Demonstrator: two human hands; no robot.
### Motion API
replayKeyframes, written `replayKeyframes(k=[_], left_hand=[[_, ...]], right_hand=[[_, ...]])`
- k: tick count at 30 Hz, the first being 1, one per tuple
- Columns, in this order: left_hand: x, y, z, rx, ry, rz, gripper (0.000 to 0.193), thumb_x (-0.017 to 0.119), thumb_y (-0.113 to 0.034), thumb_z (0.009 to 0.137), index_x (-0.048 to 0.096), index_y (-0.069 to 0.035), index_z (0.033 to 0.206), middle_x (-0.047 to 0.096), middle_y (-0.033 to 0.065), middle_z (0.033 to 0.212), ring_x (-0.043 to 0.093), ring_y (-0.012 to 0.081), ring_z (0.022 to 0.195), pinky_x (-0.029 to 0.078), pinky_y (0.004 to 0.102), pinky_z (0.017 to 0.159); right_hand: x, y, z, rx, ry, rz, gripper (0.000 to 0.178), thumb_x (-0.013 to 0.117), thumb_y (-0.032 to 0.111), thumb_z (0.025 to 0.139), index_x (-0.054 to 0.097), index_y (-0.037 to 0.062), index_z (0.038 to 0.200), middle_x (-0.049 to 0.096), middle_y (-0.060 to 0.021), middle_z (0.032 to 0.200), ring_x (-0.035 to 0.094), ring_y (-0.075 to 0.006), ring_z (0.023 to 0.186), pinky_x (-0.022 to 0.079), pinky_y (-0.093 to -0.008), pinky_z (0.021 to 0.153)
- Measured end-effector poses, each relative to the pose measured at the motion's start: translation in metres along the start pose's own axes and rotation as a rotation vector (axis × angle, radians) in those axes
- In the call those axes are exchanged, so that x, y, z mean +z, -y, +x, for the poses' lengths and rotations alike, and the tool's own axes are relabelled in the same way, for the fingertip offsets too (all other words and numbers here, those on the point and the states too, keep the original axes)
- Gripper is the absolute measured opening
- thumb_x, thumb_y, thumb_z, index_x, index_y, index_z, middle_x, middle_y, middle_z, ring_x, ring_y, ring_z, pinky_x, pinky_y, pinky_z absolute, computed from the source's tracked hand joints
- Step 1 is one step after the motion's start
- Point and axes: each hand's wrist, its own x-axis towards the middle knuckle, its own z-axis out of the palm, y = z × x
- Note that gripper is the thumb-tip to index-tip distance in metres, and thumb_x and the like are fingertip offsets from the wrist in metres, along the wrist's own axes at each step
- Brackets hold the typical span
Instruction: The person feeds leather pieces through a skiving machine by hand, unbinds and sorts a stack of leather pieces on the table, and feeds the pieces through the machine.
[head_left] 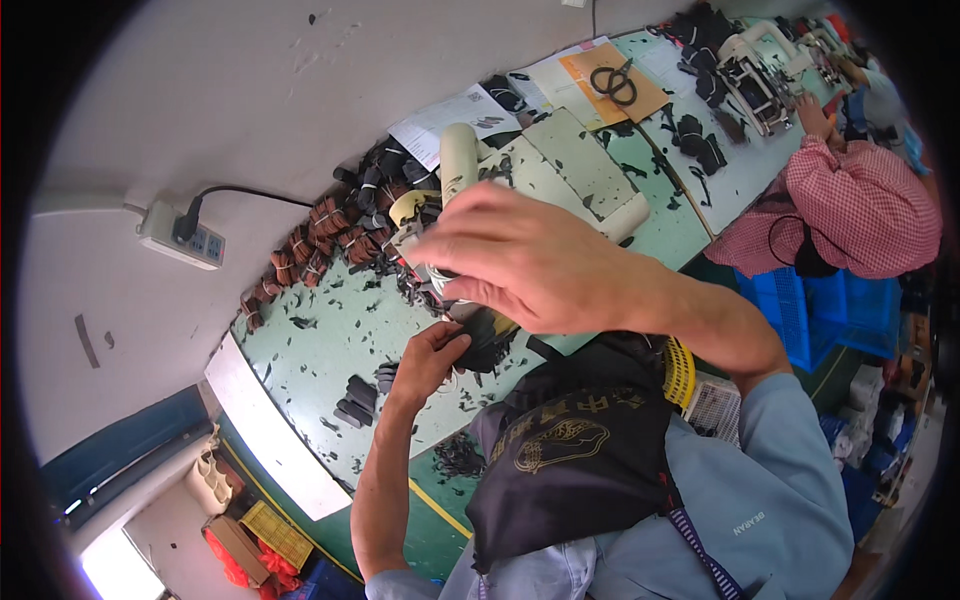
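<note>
Low at the table's near edge, my left hand (pixel 428 362) is closed, thumb against fingers, on a dark piece of material (pixel 487 348). Over the front end of a cream sewing machine (pixel 585 165) is my right hand (pixel 535 262), its fingers stretched out and the thumb apart, with nothing visible in them. This hand hides much of the machine's working end. Just left of my left hand lie small black rolled pieces (pixel 355 400). Tied brown bundles (pixel 328 218) and black bundles (pixel 385 165) are heaped beyond the machine's front end.
Black scraps litter the pale green table (pixel 310 350). Black scissors (pixel 613 84) rest on an orange folder (pixel 640 95) at the back. A wall socket strip (pixel 180 235) holds a plugged cable. At the right, a person in a checked top (pixel 850 205) works beside blue crates (pixel 790 305).
</note>
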Motion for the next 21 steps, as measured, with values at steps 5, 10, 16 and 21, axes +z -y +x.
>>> replayKeyframes(k=[5,10,16,21], left_hand=[[0.001,-0.005,-0.001,0.028,-0.02,-0.026,0.031,0.064,-0.018,0.09,0.062,0.002,0.114,0.066,0.0022,0.081,0.055,0.0066,0.061,0.042,0.0228,0.052],[0.005,-0.012,0.0,0.031,-0.043,0.002,0.03,0.065,-0.018,0.089,0.064,0.003,0.112,0.067,0.0032,0.083,0.056,0.0076,0.061,0.043,0.0235,0.052],[0.004,-0.016,0.007,-0.009,-0.065,0.026,0.029,0.066,-0.018,0.088,0.065,0.003,0.107,0.067,0.0031,0.078,0.055,0.0082,0.058,0.044,0.024,0.052],[-0.002,-0.012,0.012,-0.016,-0.111,0.041,0.025,0.068,-0.018,0.086,0.066,0.003,0.1,0.065,0.002,0.073,0.055,0.0071,0.055,0.045,0.0242,0.048]], right_hand=[[-0.008,-0.009,0.002,0.081,0.137,0.148,0.036,0.07,0.015,0.083,0.064,0.0102,0.118,0.067,-0.0081,0.105,0.061,-0.0276,0.099,0.051,-0.0404,0.085],[-0.006,-0.017,0.009,0.089,0.157,0.192,0.02,0.068,0.021,0.085,0.066,0.0065,0.098,0.067,-0.0099,0.087,0.063,-0.0314,0.088,0.05,-0.042,0.08],[0.001,-0.011,-0.003,0.111,0.036,0.099,0.03,0.075,0.024,0.079,0.066,0.0076,0.104,0.066,-0.0082,0.115,0.062,-0.0303,0.106,0.051,-0.0399,0.088],[0.02,-0.015,-0.044,0.641,-0.382,0.537,0.028,0.069,0.017,0.087,0.061,0.0041,0.111,0.064,-0.013,0.106,0.063,-0.0233,0.098,0.049,-0.0322,0.086]])
